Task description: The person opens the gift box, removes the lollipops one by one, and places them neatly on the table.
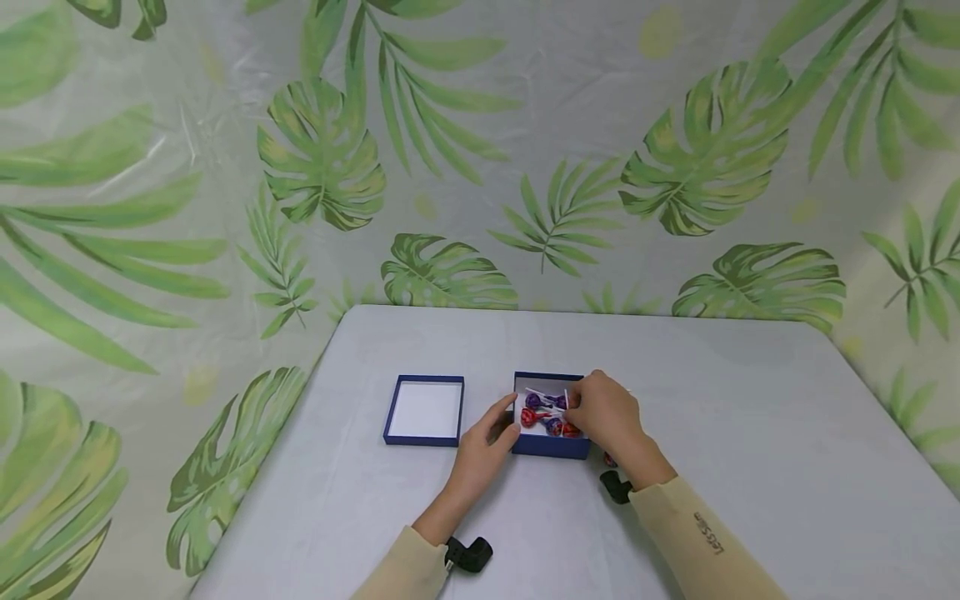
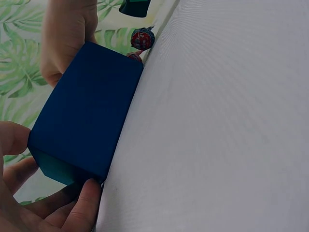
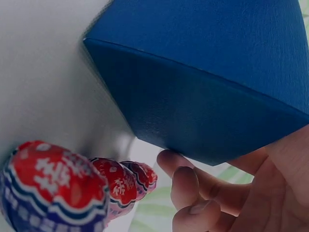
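A blue box stands on the table with several wrapped lollipops in it, purple and red with white sticks. My left hand rests against the box's left side; in the left wrist view its fingertips touch that end with the fingers only loosely bent. Over the right rim reaches my right hand, its fingertips inside among the lollipops, right by a white stick. I cannot tell whether they pinch it. In the right wrist view, curled fingers show beside the box wall.
Left of the box lies a shallow square lid, blue-edged with a white inside. More lollipops lie in a row on the table along the box's right side, partly under my right forearm. A leaf-patterned curtain hangs behind the white table.
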`<state>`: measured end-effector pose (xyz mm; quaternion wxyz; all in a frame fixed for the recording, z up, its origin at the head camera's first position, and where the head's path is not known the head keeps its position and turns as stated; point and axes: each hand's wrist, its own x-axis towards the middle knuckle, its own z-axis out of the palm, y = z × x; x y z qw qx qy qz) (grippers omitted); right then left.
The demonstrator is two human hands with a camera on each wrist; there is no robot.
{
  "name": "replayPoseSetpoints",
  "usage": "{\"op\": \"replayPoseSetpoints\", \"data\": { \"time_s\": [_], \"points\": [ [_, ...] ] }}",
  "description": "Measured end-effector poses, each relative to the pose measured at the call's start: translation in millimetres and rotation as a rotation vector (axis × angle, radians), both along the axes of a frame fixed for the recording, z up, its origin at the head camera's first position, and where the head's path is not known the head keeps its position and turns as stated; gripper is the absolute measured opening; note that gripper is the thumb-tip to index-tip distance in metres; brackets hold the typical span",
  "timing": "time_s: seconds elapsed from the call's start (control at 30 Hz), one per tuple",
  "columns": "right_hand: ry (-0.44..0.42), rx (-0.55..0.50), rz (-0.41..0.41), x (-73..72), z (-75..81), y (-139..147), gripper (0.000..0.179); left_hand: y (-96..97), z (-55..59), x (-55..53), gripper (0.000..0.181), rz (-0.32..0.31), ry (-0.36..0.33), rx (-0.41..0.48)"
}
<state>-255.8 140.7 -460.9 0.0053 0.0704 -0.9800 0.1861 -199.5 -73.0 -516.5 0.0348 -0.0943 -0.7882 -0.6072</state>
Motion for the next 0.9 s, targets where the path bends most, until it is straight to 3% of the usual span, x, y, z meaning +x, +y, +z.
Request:
{"op": "replayPoseSetpoints", "data": {
  "time_s": [0.17, 0.67, 0.9],
  "points": [
    [0.003, 0.017, 0.007, -0.9, 0.4, -0.4, 0.027, -0.8, -5.7, -3.1, 0.047, -0.001, 0.001, -0.014],
    [0.069, 0.031, 0.029, -0.7, 4.0, 0.2, 0.017, 0.0, -3.9, -2.1, 0.047, 0.002, 0.014, -0.014],
    [0.094, 0.002, 0.022, 1.3, 8.7, 1.3, 0.007, 0.0, -4.1, -2.5, 0.049, 0.005, -0.017, -0.009]
  ]
}}
